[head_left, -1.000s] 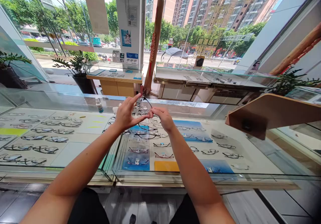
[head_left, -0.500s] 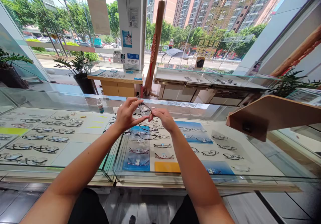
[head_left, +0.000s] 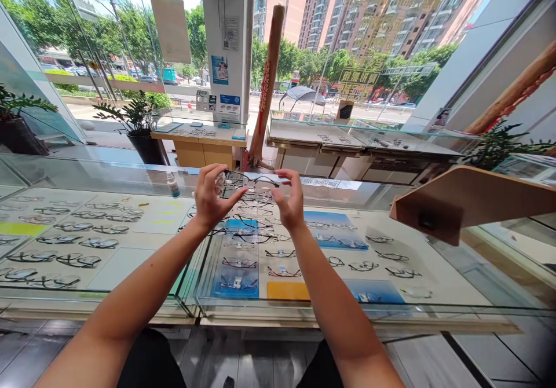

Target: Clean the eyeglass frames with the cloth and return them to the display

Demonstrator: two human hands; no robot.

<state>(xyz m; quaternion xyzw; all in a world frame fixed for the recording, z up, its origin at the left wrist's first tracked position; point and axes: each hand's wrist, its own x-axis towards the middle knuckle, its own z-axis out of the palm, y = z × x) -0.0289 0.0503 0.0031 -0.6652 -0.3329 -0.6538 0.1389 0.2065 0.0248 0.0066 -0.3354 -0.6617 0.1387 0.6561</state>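
Observation:
A thin black-rimmed pair of glasses (head_left: 252, 180) is held up above the glass display counter (head_left: 143, 295). My left hand (head_left: 211, 198) pinches its left end and my right hand (head_left: 289, 200) pinches its right end, fingers curled. Both arms reach forward from the bottom of the view. Under the counter glass lie rows of spectacle frames (head_left: 65, 243) on pale and blue mats.
A small spray bottle (head_left: 173, 185) stands on the counter left of my hands. A wooden shelf (head_left: 469, 200) juts in from the right. Beyond are more glass showcases (head_left: 347, 136), potted plants (head_left: 139, 116) and a tall wooden post (head_left: 267, 81) by the window.
My hands moved apart and slightly up. The glasses, earlier pinched close together between both hands, are now held level by their two ends.

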